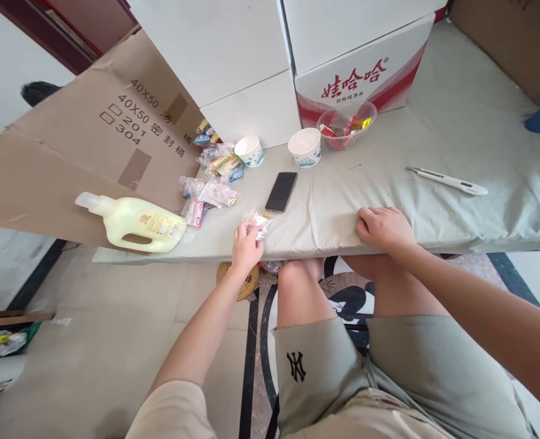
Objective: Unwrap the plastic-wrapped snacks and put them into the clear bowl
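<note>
My left hand (246, 249) is at the front edge of the cloth-covered table (343, 189), its fingers closed on a crinkled clear plastic wrapper (259, 223) with a bit of yellow on it. Just beyond lies a black phone (281, 191). Left of the phone is a pile of small plastic-wrapped packets (217, 192), some pink, some yellow and blue. My right hand (385, 227) rests on the table edge with its fingers curled under; nothing shows in it. A white utility knife (448, 181) lies further right.
Two paper cups (304, 148) and a clear plastic bowl (347, 125) with red and gold packets stand at the back. White cartons (246, 103) rise behind them. At the left, a pale yellow jug (146, 223) lies before a large cardboard sheet (91, 134).
</note>
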Demonstrator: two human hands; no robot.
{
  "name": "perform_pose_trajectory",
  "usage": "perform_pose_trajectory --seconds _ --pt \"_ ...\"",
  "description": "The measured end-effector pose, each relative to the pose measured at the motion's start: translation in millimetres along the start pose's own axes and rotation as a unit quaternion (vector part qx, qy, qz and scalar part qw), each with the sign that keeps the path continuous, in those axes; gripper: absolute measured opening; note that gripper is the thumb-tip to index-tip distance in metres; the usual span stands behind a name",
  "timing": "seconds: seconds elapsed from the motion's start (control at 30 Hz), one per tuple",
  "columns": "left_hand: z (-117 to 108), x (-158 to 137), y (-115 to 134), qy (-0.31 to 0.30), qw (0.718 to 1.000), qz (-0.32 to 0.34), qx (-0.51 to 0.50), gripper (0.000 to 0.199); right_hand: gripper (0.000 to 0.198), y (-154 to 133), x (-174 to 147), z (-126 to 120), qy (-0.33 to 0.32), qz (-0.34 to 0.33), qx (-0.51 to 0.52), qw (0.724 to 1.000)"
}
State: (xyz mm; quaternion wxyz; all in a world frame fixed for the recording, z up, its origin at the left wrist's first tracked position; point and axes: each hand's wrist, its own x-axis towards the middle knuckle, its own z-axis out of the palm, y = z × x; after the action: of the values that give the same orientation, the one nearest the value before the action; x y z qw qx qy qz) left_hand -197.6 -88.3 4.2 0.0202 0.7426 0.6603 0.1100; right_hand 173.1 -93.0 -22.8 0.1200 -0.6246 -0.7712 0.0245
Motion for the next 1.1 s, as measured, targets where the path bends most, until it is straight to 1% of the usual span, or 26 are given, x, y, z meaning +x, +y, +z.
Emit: perform_pose_trajectory --seconds 0.1,0.17,0.23,0.3,0.4,0.47,0.5,0.57,0.63,0.7,0.77,0.87,0.9,0.97,1.03,1.07,1.1 --pt "9 -11 19 0.04 0.998 0.023 -0.036 0.03 0.024 0 1 0 -0.003 -0.001 0.0 1.0" --pt "10 -12 36 0.055 0.994 0.066 -0.067 0.024 0.023 0 2 0 -0.009 -0.001 -0.003 1.0" --pt "9 -6 62 0.072 0.986 0.119 -0.093 0.022 0.023 1 3 1 -0.014 0.001 -0.005 1.0" --pt "11 8 96 0.09 0.976 0.16 -0.117 0.022 0.023 2 4 1 -0.014 0.004 -0.006 1.0" --pt "19 38 149 0.103 0.959 0.201 -0.169 0.024 0.024 2 5 -1 -0.018 0.002 0.004 1.0" --pt "30 57 176 0.104 0.951 0.219 -0.193 0.023 0.025 1 6 -4 -0.021 -0.004 0.016 1.0" --pt "36 65 185 0.102 0.947 0.228 -0.2 0.024 0.025 1 6 -5 -0.019 -0.006 0.019 1.0" --pt "51 76 194 0.088 0.941 0.252 -0.209 0.027 0.025 1 8 -6 -0.012 -0.007 0.019 1.0" --pt "66 80 193 0.062 0.937 0.269 -0.214 0.038 0.024 1 10 -5 -0.009 -0.006 0.019 1.0" --pt "80 79 189 0.036 0.939 0.27 -0.211 0.048 0.025 2 10 -5 -0.011 -0.003 0.026 1.0" --pt "88 75 187 0.021 0.945 0.261 -0.199 0.052 0.026 3 10 -4 -0.012 0.002 0.036 0.999" --pt "91 71 189 0.025 0.958 0.227 -0.172 0.052 0.028 7 6 -2 -0.015 0.005 0.049 0.999" --pt "91 70 191 0.028 0.962 0.214 -0.166 0.052 0.027 8 5 -1 -0.005 0.01 0.055 0.998" --pt "89 70 195 0.027 0.966 0.201 -0.162 0.054 0.029 10 4 1 0.047 0.046 0.074 0.995" --pt "88 70 197 0.019 0.965 0.203 -0.164 0.056 0.043 12 5 2 0.106 0.106 0.092 0.984" --pt "88 69 197 0.016 0.964 0.205 -0.166 0.056 0.052 12 6 3 0.119 0.127 0.097 0.98" --pt "88 69 197 0.016 0.964 0.204 -0.167 0.057 0.06 12 7 3 0.114 0.134 0.1 0.979"
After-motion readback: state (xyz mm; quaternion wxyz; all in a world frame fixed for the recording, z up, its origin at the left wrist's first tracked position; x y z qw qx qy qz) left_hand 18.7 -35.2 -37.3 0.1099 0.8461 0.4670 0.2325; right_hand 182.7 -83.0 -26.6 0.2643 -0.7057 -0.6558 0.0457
